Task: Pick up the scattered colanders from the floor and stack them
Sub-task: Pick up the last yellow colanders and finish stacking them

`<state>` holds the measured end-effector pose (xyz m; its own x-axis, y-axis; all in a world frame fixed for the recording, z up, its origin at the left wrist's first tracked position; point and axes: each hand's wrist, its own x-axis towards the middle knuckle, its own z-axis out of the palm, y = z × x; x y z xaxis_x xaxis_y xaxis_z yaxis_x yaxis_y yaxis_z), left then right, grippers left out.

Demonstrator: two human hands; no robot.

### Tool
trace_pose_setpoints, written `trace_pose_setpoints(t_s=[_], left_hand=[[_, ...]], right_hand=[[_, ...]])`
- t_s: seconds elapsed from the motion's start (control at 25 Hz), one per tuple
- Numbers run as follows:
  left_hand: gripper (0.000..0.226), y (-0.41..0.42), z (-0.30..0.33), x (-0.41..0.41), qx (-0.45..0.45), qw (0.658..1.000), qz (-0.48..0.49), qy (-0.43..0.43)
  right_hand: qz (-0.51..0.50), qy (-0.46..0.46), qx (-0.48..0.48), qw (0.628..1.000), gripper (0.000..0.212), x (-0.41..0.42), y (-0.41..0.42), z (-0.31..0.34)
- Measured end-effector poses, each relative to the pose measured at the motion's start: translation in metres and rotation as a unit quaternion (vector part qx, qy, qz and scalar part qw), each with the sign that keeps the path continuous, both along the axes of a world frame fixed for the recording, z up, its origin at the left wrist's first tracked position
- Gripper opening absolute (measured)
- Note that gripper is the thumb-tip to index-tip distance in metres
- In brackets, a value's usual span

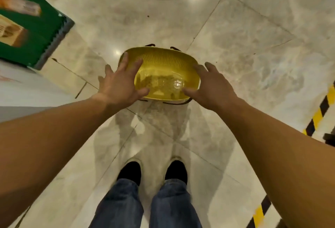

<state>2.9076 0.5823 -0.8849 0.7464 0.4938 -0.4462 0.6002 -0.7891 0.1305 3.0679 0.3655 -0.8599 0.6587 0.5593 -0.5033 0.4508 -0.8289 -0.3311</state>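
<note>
A yellow oval colander (161, 66) with a ribbed inner wall and a glossy bottom sits at the centre of the view, over the marble floor. Dark edges of something beneath it show at its far and near rims; I cannot tell what they belong to. My left hand (120, 84) grips its left rim, fingers over the edge and thumb inside. On the opposite rim my right hand (211, 84) holds it, thumb inside the bowl. Whether the colander rests on the floor or is lifted I cannot tell.
A green display stand (34, 33) with packaged goods stands at the upper left. Yellow-and-black hazard tape (320, 111) runs along the floor at the right. My two feet in dark shoes (152, 171) stand just below the colander on the glossy floor tiles (244, 46).
</note>
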Motion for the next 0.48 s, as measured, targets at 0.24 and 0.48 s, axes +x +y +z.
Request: trace_pose_setpoints(t_s=[0.24,0.48], left_hand=[[0.100,0.021,-0.085,0.005,-0.012,1.000,-0.008,0.011],[0.096,0.004,-0.090,-0.007,-0.016,1.000,-0.018,-0.004]], right_hand=[[0.022,0.036,0.017,0.999,0.095,-0.005,0.016,-0.100],[-0.039,0.069,0.076,0.994,0.109,-0.015,0.007,-0.107]])
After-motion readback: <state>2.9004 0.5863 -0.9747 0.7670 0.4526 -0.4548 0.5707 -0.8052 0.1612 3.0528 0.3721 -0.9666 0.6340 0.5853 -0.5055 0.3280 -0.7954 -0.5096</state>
